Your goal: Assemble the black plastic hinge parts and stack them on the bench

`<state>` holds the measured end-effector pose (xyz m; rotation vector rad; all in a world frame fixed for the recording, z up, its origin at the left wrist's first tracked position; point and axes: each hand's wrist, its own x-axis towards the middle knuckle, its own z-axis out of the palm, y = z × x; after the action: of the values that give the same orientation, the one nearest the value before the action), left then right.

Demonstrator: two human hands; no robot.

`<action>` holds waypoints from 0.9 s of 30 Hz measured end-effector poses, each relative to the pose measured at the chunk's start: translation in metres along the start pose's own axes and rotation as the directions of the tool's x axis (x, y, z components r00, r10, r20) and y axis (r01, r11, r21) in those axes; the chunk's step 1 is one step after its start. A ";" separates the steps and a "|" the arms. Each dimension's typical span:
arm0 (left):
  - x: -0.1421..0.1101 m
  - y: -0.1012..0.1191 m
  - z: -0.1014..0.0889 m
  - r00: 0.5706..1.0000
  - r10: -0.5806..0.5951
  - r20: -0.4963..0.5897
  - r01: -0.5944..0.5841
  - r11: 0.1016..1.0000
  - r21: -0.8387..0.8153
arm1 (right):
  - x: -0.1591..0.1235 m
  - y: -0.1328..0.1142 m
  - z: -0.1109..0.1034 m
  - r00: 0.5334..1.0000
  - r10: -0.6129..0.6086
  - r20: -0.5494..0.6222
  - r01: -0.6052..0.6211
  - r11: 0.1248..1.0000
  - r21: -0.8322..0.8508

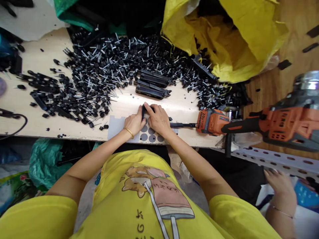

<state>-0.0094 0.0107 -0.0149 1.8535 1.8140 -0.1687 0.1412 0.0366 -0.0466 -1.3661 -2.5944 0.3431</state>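
Observation:
Close to the front edge of the workbench, my left hand point(135, 122) and my right hand point(159, 120) sit side by side. Between their fingertips is a black plastic part point(143, 112), mostly covered by the fingers. Both hands look closed on it. Under them lies a grey sheet with round discs point(144, 137), partly hidden by my wrists. Just beyond my fingers, several long black plastic pieces point(152, 90) lie stacked together. A black rod-like tool end point(183, 125) points toward my right wrist.
A wide heap of black knobs with metal pins point(109, 63) spreads across the workbench point(96, 132). An open yellow bag point(229, 43) stands behind right. Orange power tools point(211, 122) lie at the right, one large drill point(289, 121) nearer the camera. Another person's hand point(281, 186) shows lower right.

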 end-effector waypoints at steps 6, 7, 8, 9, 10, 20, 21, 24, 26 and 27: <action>0.009 0.006 -0.032 0.858 0.416 -0.301 -0.362 0.906 0.220 | -0.063 -0.004 -0.035 0.950 0.122 -0.287 -0.039 0.960 0.279; 0.020 0.010 -0.033 0.805 0.523 -0.278 -0.464 0.849 0.254 | -0.079 -0.002 -0.038 0.930 0.231 -0.285 -0.124 0.929 0.350; 0.032 0.015 -0.033 0.763 0.612 -0.209 -0.553 0.785 0.281 | -0.095 0.002 -0.038 0.902 0.351 -0.251 -0.225 0.879 0.421; 0.042 0.020 -0.032 0.735 0.668 -0.116 -0.615 0.728 0.302 | -0.107 0.006 -0.036 0.858 0.473 -0.201 -0.328 0.806 0.493; 0.050 0.025 -0.030 0.722 0.691 -0.031 -0.648 0.691 0.319 | -0.115 0.011 -0.031 0.797 0.586 -0.145 -0.416 0.708 0.571; -0.026 0.038 0.000 0.858 0.513 0.021 -0.504 0.850 -0.154 | -0.040 -0.006 -0.041 0.484 0.866 0.122 0.028 -0.155 0.988; -0.030 0.041 0.006 0.873 0.488 -0.011 -0.472 0.838 -0.274 | -0.036 -0.009 -0.046 0.511 0.853 0.107 0.018 -0.135 0.991; -0.036 0.052 0.025 0.950 0.298 -0.096 -0.300 0.782 -0.547 | -0.032 -0.012 -0.053 0.543 0.838 0.061 -0.029 -0.054 0.998; -0.038 0.056 0.033 0.975 0.207 -0.084 -0.212 0.732 -0.648 | -0.030 -0.011 -0.053 0.548 0.835 0.048 -0.056 -0.021 0.998; -0.039 0.055 0.035 0.977 0.206 -0.062 -0.193 0.712 -0.675 | -0.029 -0.009 -0.052 0.563 0.825 0.049 -0.066 -0.014 0.998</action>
<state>0.0499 -0.0368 -0.0116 1.4691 1.3679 0.5041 0.1639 0.0134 0.0038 -1.3518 -0.6793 1.1870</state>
